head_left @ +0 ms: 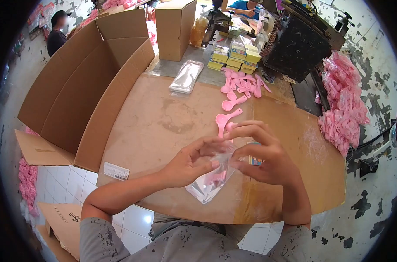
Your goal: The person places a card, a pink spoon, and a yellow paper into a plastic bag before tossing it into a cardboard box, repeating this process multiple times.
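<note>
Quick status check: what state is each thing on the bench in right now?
Bag: held at its top by both hands, something pink inside.
Left hand: pinching the bag.
Right hand: pinching the bag, also holding a small box.
Pink spoons: loose on the table.
Stack of bags: lying flat, unused.
Big carton: open, flaps out.
Yellow boxes: stacked.
</note>
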`<state>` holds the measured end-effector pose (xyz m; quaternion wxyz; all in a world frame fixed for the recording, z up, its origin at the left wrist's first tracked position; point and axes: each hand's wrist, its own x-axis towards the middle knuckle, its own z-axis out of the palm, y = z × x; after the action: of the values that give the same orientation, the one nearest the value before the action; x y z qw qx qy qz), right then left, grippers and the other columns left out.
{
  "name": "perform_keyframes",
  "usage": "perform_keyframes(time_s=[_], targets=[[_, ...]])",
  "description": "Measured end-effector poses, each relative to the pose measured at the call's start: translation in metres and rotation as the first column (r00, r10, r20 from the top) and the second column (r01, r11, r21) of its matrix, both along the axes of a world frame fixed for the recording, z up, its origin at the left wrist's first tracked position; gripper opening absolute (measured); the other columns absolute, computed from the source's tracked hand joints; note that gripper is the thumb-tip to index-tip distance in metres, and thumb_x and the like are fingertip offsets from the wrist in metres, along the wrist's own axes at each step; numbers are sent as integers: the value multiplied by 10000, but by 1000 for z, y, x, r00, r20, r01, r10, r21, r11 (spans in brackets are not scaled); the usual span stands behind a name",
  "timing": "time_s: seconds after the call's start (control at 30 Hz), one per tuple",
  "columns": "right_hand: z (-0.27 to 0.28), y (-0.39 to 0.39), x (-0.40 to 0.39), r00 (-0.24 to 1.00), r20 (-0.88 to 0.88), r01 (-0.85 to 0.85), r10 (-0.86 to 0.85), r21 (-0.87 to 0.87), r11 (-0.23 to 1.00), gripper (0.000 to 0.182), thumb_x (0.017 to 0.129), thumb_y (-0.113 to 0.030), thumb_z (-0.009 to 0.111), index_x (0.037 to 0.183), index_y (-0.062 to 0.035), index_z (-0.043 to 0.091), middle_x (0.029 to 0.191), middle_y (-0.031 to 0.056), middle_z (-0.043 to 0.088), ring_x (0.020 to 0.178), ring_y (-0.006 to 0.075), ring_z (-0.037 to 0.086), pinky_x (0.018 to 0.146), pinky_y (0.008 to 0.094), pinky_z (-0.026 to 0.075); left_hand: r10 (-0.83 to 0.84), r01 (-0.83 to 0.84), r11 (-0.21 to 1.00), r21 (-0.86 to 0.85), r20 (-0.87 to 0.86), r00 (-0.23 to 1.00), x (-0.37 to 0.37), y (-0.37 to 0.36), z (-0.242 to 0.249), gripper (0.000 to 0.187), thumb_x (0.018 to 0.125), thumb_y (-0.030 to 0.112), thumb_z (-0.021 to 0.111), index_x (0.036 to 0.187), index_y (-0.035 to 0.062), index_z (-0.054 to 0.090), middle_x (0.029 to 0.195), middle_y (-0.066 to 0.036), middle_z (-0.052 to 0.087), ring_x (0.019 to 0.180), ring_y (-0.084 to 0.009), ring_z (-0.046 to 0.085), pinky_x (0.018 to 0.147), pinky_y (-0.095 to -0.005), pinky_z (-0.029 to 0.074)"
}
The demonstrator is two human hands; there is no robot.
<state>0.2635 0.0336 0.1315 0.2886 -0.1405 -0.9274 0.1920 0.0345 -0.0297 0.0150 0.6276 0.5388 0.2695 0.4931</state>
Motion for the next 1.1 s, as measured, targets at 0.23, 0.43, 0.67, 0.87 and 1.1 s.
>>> perform_keyframes(time_s=[0.23, 0.43, 0.67, 0.87, 1.1], targets=[[14, -25, 0, 978, 30, 206, -205, -216, 954, 118, 865, -50, 783, 965, -44, 722, 841, 71, 680, 733, 207, 675, 651, 332, 527, 151, 44, 854, 519, -327, 933, -6, -8, 26, 567, 937, 49, 686, 1476, 34, 513, 1403, -133, 641, 1260, -255, 655, 1087, -387, 507], [5, -32, -9, 954, -7, 293, -301, -212, 932, 165, 842, -26, 804, 1002, -30, 763, 752, 33, 654, 605, 85, 548, 518, 252, 413, 124, 12, 887, 461, -263, 957, -3, -16, 29, 572, 935, 57, 730, 1469, 20, 527, 1329, -145, 699, 1221, -260, 691, 1043, -378, 545], [-5, -32, -16, 936, -21, 330, -351, -289, 898, 179, 885, -98, 788, 1040, -46, 715, 792, 82, 665, 659, 176, 648, 573, 316, 489, 175, -118, 954, 275, -195, 965, 5, -17, 24, 395, 1059, -18, 533, 1455, -11, 530, 1201, -163, 746, 1075, -190, 740, 941, -301, 591], [-21, -22, -22, 957, -93, 290, -276, 396, 871, 271, 776, -134, 809, 1016, -63, 704, 1045, 64, 655, 970, 229, 651, 827, 370, 488, 197, -151, 965, 214, -210, 958, 3, -19, 26, 379, 1035, -31, 559, 1413, -55, 545, 1024, -144, 781, 971, -145, 739, 829, -295, 611], [-29, -22, -29, 950, 24, 227, -312, 632, 741, 286, 752, -205, 724, 970, -21, 696, 1031, 67, 627, 1009, 221, 625, 866, 347, 459, 315, -143, 916, 375, -450, 836, 1, -19, 15, 518, 945, -9, 701, 1423, -94, 521, 978, -161, 780, 884, -162, 759, 781, -294, 624]])
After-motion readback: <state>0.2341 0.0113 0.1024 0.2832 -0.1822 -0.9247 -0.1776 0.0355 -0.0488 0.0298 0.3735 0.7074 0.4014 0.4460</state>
